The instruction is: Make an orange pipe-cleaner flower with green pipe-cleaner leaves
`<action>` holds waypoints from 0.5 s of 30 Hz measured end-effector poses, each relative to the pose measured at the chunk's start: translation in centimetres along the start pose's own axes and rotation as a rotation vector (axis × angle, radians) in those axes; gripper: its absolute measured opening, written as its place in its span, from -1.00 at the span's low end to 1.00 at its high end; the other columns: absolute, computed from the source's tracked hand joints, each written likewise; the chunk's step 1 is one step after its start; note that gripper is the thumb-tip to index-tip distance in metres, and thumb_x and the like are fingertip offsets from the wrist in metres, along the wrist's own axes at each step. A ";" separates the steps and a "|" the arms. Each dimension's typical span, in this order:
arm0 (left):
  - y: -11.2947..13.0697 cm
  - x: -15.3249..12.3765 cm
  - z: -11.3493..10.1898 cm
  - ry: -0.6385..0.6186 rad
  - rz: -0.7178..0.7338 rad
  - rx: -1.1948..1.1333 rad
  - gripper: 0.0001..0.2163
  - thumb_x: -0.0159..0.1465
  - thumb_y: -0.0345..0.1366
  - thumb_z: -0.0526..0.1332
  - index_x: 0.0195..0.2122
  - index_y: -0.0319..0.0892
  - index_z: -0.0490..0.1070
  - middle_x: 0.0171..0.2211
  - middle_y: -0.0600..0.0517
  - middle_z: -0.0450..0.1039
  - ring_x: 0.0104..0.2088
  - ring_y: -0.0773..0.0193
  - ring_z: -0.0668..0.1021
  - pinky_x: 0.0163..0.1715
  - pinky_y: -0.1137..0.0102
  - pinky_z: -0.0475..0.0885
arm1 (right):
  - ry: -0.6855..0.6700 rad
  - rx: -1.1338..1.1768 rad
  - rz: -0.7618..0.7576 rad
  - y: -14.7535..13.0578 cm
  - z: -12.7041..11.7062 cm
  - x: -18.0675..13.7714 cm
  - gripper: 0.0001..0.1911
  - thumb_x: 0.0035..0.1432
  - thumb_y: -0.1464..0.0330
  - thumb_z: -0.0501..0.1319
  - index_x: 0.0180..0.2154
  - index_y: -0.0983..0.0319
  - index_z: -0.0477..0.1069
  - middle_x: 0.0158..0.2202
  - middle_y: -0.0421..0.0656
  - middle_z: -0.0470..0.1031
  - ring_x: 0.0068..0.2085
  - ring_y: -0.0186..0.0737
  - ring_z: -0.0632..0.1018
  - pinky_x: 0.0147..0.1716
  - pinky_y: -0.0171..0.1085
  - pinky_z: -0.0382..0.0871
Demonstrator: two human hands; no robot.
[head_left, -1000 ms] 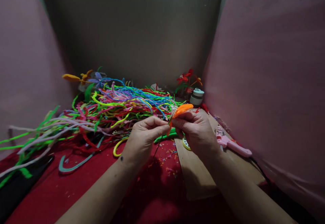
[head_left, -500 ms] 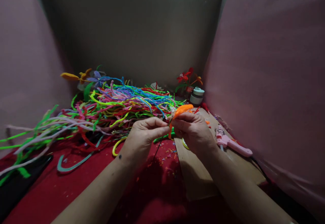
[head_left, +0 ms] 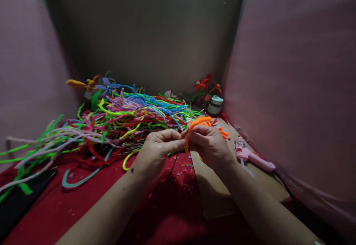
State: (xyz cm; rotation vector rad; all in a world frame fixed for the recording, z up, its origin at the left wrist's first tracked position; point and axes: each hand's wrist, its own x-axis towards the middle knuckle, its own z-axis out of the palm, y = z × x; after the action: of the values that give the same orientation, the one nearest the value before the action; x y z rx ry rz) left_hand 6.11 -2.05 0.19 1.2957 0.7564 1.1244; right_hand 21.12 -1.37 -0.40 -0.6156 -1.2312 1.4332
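Both my hands meet over the red cloth, pinched round an orange pipe-cleaner piece (head_left: 198, 122) with looped petals. My left hand (head_left: 158, 148) pinches its lower end with thumb and fingers closed. My right hand (head_left: 211, 145) grips it from the right, fingers curled; more orange loops (head_left: 224, 133) stick out past its knuckles. A thin orange stem hangs down between the hands.
A big heap of coloured pipe cleaners (head_left: 125, 115) lies behind my hands. A pink glue gun (head_left: 254, 158) rests on a cardboard sheet (head_left: 217, 197) at right. Red flowers (head_left: 204, 85) and a small white jar (head_left: 215, 105) stand at the back. Pink walls close both sides.
My hands have drawn closer together and turned the orange piece. More orange loops now show beyond my right hand's knuckles.
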 end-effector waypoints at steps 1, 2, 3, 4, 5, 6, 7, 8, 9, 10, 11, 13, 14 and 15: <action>0.0 0.0 0.0 0.000 0.000 0.005 -0.92 0.03 -0.33 0.31 -0.50 -0.22 0.46 -0.51 0.10 0.41 -0.44 0.41 0.41 -0.32 0.46 0.27 | 0.007 0.001 -0.010 0.0 0.1 0.0 -0.86 -0.07 0.31 0.32 -0.52 0.26 0.47 -0.64 -0.30 0.25 -0.60 -0.48 0.17 -0.60 -0.37 0.00; 0.0 0.0 -0.1 -0.001 0.002 0.011 -0.91 0.03 -0.32 0.31 -0.49 -0.22 0.47 -0.50 0.09 0.42 -0.44 0.40 0.41 -0.33 0.45 0.28 | 0.022 0.005 -0.021 0.1 0.2 -0.1 -0.86 -0.07 0.31 0.33 -0.53 0.25 0.46 -0.63 -0.30 0.25 -0.60 -0.48 0.17 -0.60 -0.37 0.00; -0.1 0.0 -0.1 0.000 0.006 0.017 -0.91 0.04 -0.31 0.30 -0.48 -0.22 0.47 -0.50 0.08 0.43 -0.44 0.39 0.42 -0.33 0.45 0.29 | 0.040 0.009 -0.035 0.1 0.3 -0.1 -0.85 -0.08 0.31 0.33 -0.54 0.24 0.44 -0.64 -0.31 0.23 -0.60 -0.48 0.17 -0.60 -0.38 0.00; -0.1 0.0 -0.1 0.000 0.010 0.021 -0.90 0.05 -0.30 0.30 -0.47 -0.23 0.48 -0.49 0.07 0.43 -0.44 0.38 0.42 -0.33 0.44 0.29 | 0.059 0.012 -0.050 0.2 0.4 -0.1 -0.84 -0.08 0.31 0.33 -0.55 0.24 0.43 -0.64 -0.32 0.22 -0.61 -0.48 0.16 -0.61 -0.38 -0.02; -0.1 0.0 -0.1 0.001 0.016 0.025 -0.89 0.05 -0.29 0.29 -0.46 -0.23 0.48 -0.49 0.07 0.44 -0.44 0.37 0.43 -0.32 0.44 0.30 | 0.079 0.011 -0.067 0.2 0.5 -0.2 -0.83 -0.09 0.31 0.34 -0.56 0.24 0.41 -0.65 -0.33 0.20 -0.61 -0.48 0.15 -0.61 -0.38 -0.03; 0.0 0.0 -0.1 0.001 0.022 0.025 -0.89 0.06 -0.29 0.29 -0.45 -0.24 0.47 -0.47 0.06 0.44 -0.42 0.36 0.44 -0.31 0.43 0.31 | 0.097 0.004 -0.085 0.2 0.7 -0.2 -0.82 -0.09 0.31 0.34 -0.57 0.24 0.41 -0.65 -0.33 0.19 -0.61 -0.48 0.14 -0.62 -0.39 -0.04; 0.1 0.0 -0.1 0.003 0.031 0.018 -0.88 0.07 -0.29 0.28 -0.43 -0.23 0.47 -0.45 0.05 0.45 -0.40 0.36 0.45 -0.29 0.43 0.33 | 0.118 -0.006 -0.105 0.2 0.8 -0.3 -0.82 -0.08 0.31 0.33 -0.57 0.24 0.41 -0.65 -0.33 0.18 -0.60 -0.48 0.14 -0.62 -0.39 -0.04; 0.1 0.0 0.0 0.006 0.044 0.003 -0.87 0.07 -0.29 0.28 -0.38 -0.23 0.47 -0.41 0.04 0.45 -0.36 0.35 0.46 -0.26 0.43 0.34 | 0.136 -0.022 -0.123 0.1 0.9 -0.3 -0.83 -0.07 0.31 0.33 -0.56 0.24 0.41 -0.64 -0.32 0.18 -0.60 -0.47 0.15 -0.62 -0.39 -0.03; 0.3 0.0 0.2 0.015 0.064 -0.016 -0.84 0.06 -0.31 0.29 -0.33 -0.21 0.45 -0.37 0.04 0.46 -0.32 0.34 0.47 -0.23 0.42 0.35 | 0.156 -0.038 -0.143 0.1 1.0 -0.3 -0.85 -0.07 0.31 0.33 -0.55 0.23 0.43 -0.63 -0.32 0.19 -0.59 -0.47 0.16 -0.61 -0.39 -0.01; 0.4 0.0 0.3 0.025 0.087 -0.035 -0.78 0.05 -0.33 0.30 -0.26 -0.19 0.43 -0.32 0.05 0.45 -0.28 0.33 0.47 -0.20 0.42 0.36 | 0.175 -0.054 -0.163 0.2 1.1 -0.4 -0.87 -0.06 0.32 0.32 -0.54 0.22 0.44 -0.62 -0.31 0.20 -0.58 -0.47 0.17 -0.60 -0.39 0.01; 0.4 0.0 0.5 0.041 0.114 -0.052 -0.71 0.02 -0.35 0.32 -0.20 -0.17 0.39 -0.30 0.05 0.45 -0.26 0.33 0.47 -0.19 0.41 0.37 | 0.195 -0.069 -0.184 0.2 1.3 -0.4 -0.89 -0.06 0.32 0.32 -0.53 0.21 0.46 -0.60 -0.30 0.22 -0.57 -0.46 0.18 -0.59 -0.39 0.04; 0.5 0.0 0.9 0.098 0.172 -0.057 -0.62 -0.04 -0.39 0.35 -0.17 -0.15 0.35 -0.31 0.08 0.43 -0.27 0.33 0.48 -0.21 0.42 0.39 | 0.229 -0.096 -0.224 0.3 1.5 -0.4 -0.92 -0.07 0.33 0.32 -0.51 0.20 0.48 -0.55 -0.29 0.26 -0.55 -0.46 0.21 -0.57 -0.39 0.09; 0.5 -0.1 1.1 0.134 0.200 -0.034 -0.64 -0.05 -0.40 0.35 -0.20 -0.16 0.35 -0.34 0.09 0.43 -0.30 0.35 0.48 -0.24 0.43 0.40 | 0.238 -0.107 -0.240 0.4 1.6 -0.4 -0.93 -0.07 0.34 0.32 -0.51 0.19 0.49 -0.53 -0.28 0.28 -0.54 -0.45 0.22 -0.57 -0.39 0.10; 0.5 -0.2 1.2 0.167 0.224 0.003 -0.70 -0.03 -0.39 0.35 -0.25 -0.17 0.36 -0.38 0.10 0.42 -0.34 0.36 0.48 -0.28 0.45 0.40 | 0.243 -0.114 -0.252 0.5 1.6 -0.4 -0.94 -0.07 0.35 0.32 -0.51 0.19 0.49 -0.52 -0.28 0.29 -0.53 -0.45 0.23 -0.56 -0.39 0.11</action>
State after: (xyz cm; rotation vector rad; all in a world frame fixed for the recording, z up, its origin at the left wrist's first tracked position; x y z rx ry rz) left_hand 7.09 -2.74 0.82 1.3242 0.7480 1.4257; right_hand 19.58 -2.24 -0.45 -0.6656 -1.1573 1.0521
